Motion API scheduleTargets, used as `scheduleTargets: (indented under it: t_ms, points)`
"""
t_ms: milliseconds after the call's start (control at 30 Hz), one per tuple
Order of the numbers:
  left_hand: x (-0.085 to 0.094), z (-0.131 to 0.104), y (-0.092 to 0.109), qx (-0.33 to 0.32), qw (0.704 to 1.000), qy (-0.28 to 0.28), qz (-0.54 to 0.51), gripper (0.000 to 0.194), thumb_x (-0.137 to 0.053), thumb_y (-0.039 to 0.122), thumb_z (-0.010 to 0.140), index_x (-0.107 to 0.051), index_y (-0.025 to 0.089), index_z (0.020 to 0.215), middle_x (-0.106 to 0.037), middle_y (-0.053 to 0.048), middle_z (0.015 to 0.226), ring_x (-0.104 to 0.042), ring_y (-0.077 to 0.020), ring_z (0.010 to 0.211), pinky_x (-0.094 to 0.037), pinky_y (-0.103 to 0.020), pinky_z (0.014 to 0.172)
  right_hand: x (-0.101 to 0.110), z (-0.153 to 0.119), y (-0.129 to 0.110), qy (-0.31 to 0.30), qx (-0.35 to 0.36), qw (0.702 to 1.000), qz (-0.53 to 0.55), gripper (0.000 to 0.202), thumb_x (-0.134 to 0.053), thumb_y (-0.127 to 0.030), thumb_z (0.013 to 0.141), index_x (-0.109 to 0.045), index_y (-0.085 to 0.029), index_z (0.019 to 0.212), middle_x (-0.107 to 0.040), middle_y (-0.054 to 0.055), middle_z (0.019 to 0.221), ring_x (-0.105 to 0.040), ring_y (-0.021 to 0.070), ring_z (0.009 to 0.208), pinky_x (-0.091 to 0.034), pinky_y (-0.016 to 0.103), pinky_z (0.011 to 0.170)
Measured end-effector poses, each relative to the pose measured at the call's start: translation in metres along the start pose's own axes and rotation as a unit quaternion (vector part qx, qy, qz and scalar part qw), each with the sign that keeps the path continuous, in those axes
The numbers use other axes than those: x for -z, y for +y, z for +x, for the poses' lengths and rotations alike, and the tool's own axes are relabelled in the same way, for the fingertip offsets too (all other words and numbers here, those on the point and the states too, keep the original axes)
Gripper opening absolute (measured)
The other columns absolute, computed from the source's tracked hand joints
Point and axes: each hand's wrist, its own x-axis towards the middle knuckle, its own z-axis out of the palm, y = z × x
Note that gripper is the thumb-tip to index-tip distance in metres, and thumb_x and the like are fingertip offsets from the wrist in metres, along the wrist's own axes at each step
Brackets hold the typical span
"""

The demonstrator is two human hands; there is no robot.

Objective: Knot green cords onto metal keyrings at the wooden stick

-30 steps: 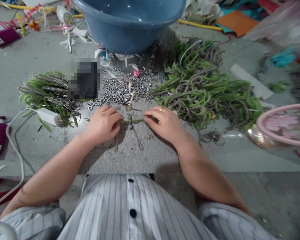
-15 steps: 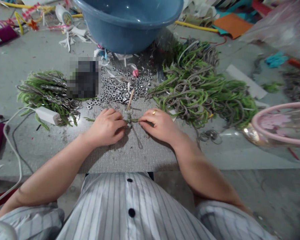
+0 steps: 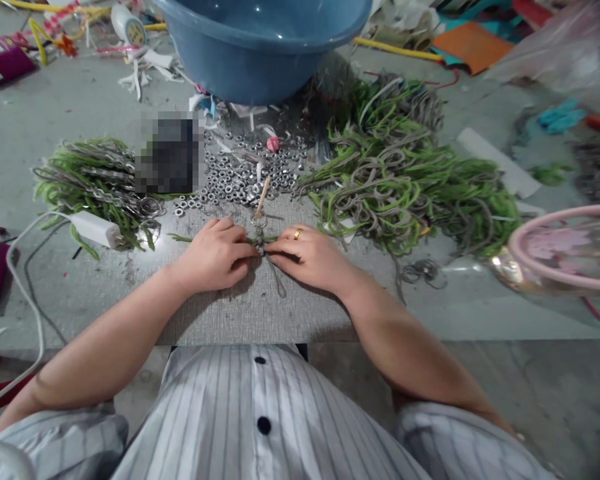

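Note:
A small knotted piece of green and grey cord with metal nuts (image 3: 259, 235) lies on the textured grey board (image 3: 220, 313), beside a thin wooden stick (image 3: 263, 197). My left hand (image 3: 219, 257) pinches at the left side of this piece, fingers closed. From the right, my right hand (image 3: 310, 257), with a ring, meets it with thumb and forefinger pressed together at the nuts. A grey cord loop (image 3: 279, 283) trails toward me between the hands. What exactly lies between the fingertips is too small to tell.
Loose metal nuts (image 3: 223, 177) are scattered beyond my hands, before a blue basin (image 3: 265, 60). Green and grey cords (image 3: 395, 167) heap on the right; finished-looking bundles (image 3: 93, 170) lie left, near a white plug-like block (image 3: 97, 230). A pink-rimmed container (image 3: 570, 247) stands far right.
My right hand has moved left to the knotted piece, its fingertips now close to those of my left hand. My left hand has barely shifted.

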Motion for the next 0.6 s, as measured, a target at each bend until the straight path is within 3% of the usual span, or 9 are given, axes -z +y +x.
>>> scheduleTargets:
  t_ms: [200,367,500,600]
  points:
    - [0.004,0.000,-0.002,0.007,1.000,0.012,-0.007,0.027,-0.050,0.024,0.082,-0.072,0.018,0.097,-0.064,-0.007,0.085,-0.052,-0.0223,0.082,-0.040,-0.036,0.075,0.000,0.000,0.000,0.000,-0.001,1.000,0.006,0.023,-0.054,-0.029,0.092,-0.073,-0.017,0.098,-0.070,0.008,0.083,-0.060,0.0209,0.080,-0.048,0.035,0.077]
    - [0.023,-0.001,-0.010,0.060,0.998,0.033,0.013,0.024,-0.050,0.017,0.075,-0.069,0.015,0.091,-0.063,-0.008,0.087,-0.053,-0.0224,0.083,-0.042,-0.037,0.078,0.000,-0.001,0.003,0.032,-0.006,0.999,0.013,0.021,-0.056,-0.028,0.091,-0.072,-0.015,0.096,-0.072,0.009,0.086,-0.063,0.0218,0.082,-0.050,0.035,0.076]
    - [0.042,-0.006,-0.016,0.123,0.989,-0.049,0.065,0.022,-0.052,0.021,0.078,-0.066,0.014,0.093,-0.063,-0.010,0.096,-0.053,-0.0245,0.090,-0.042,-0.039,0.083,0.000,-0.001,0.005,0.046,-0.001,0.999,0.010,0.022,-0.055,-0.028,0.091,-0.072,-0.015,0.095,-0.072,0.009,0.085,-0.063,0.0223,0.082,-0.051,0.036,0.076]
    - [0.047,-0.009,-0.019,0.146,0.977,-0.109,0.111,0.024,-0.052,0.024,0.080,-0.065,0.014,0.097,-0.063,-0.011,0.097,-0.055,-0.0279,0.095,-0.042,-0.040,0.082,0.000,-0.001,0.005,0.041,-0.002,0.999,0.005,0.022,-0.054,-0.028,0.092,-0.072,-0.015,0.095,-0.072,0.009,0.085,-0.063,0.0221,0.082,-0.051,0.036,0.077]
